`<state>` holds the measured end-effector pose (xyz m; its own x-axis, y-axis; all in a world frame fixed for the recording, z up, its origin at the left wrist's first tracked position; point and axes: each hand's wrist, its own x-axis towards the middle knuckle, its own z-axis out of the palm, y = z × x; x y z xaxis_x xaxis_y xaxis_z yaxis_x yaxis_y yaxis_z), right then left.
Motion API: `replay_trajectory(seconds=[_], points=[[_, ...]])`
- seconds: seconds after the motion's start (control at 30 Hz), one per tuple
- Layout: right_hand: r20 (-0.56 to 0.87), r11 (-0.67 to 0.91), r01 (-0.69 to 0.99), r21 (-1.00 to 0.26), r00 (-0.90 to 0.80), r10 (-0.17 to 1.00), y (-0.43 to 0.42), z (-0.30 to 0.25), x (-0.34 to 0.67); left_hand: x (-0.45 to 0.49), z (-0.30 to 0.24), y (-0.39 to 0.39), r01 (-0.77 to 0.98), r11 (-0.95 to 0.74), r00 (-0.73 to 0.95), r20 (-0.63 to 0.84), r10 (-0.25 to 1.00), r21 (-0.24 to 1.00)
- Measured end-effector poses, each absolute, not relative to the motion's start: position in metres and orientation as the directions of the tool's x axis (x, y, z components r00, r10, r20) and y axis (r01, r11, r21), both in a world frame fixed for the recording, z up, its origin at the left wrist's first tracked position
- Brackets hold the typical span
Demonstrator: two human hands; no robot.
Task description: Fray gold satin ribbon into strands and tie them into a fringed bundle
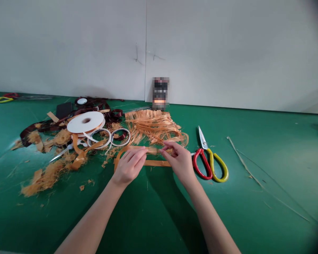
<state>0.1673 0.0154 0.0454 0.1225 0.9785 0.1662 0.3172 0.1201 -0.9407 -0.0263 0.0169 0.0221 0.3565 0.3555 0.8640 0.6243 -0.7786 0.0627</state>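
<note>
My left hand (131, 164) pinches an orange ribbon (153, 150) whose edge is frayed into loose threads. From the other side, my right hand (178, 160) has thumb and fingertips closed on the same ribbon, which spans the short gap between the hands. A flat length of it loops down and runs below them over the green table. Just beyond lies a pile of fringed orange ribbon pieces (153, 125). Scissors (209, 158) with one red and one yellow handle rest right of my right hand, blades pointing away.
A white ribbon spool (86, 121), rolls of white tape (121, 137), dark brown ribbon (29, 135) and frayed orange scraps (46, 176) crowd the left. A thin wire (250, 173) lies at right. A pixelated upright object (160, 92) leans against the white wall (228, 53). More scissors (6, 98) lie far left.
</note>
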Motion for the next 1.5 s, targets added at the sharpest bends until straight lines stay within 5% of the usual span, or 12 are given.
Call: replay_trajectory(seconds=[0.2,0.37,0.47,0.53,0.63,0.73,0.8,0.9,1.0,1.1,1.3,1.5], points=[[0.123,0.075,0.269,-0.96,0.167,0.978,0.01,0.052,0.166,-0.03,0.024,0.019,0.652,-0.754,0.314,0.879,0.359,0.076],[-0.112,-0.092,-0.466,-0.88,0.016,0.994,0.016,0.077,0.166,-0.026,0.05,0.02,0.591,-0.807,0.426,0.851,0.309,-0.003],[-0.016,-0.022,-0.603,-0.797,-0.015,1.0,0.023,0.094,0.165,-0.026,0.069,0.024,0.519,-0.838,0.563,0.804,0.189,-0.167],[0.15,0.132,-0.526,-0.84,0.008,0.989,0.027,0.102,0.165,-0.028,0.078,0.028,0.496,-0.834,0.598,0.791,0.127,-0.241],[0.395,0.393,-0.076,-0.916,-0.008,0.919,0.034,0.108,0.167,-0.03,0.085,0.032,0.502,-0.829,0.57,0.816,0.103,-0.246],[0.501,0.492,0.432,-0.756,-0.101,0.859,0.039,0.112,0.17,-0.032,0.089,0.037,0.517,-0.831,0.524,0.843,0.118,-0.205],[0.49,0.478,0.554,-0.681,-0.139,0.86,0.04,0.115,0.172,-0.032,0.091,0.04,0.514,-0.842,0.496,0.858,0.136,-0.164],[0.38,0.371,0.457,-0.809,-0.076,0.922,0.04,0.123,0.172,-0.031,0.093,0.042,0.481,-0.87,0.475,0.865,0.16,-0.104],[0.222,0.222,0.037,-0.974,-0.02,0.975,0.039,0.132,0.174,-0.03,0.093,0.04,0.455,-0.883,0.509,0.847,0.152,-0.115],[0.143,0.125,-0.245,-0.961,-0.055,0.988,0.04,0.141,0.181,-0.03,0.094,0.041,0.425,-0.871,0.588,0.806,0.061,-0.244],[0.077,0.071,-0.058,-0.996,-0.112,0.991,0.037,0.147,0.187,-0.031,0.102,0.049,0.402,-0.843,0.605,0.795,-0.047,-0.356],[-0.079,0.014,0.357,-0.934,-0.245,0.966,0.03,0.152,0.188,-0.03,0.109,0.06,0.578,-0.808,0.322,0.877,0.355,0.115]])
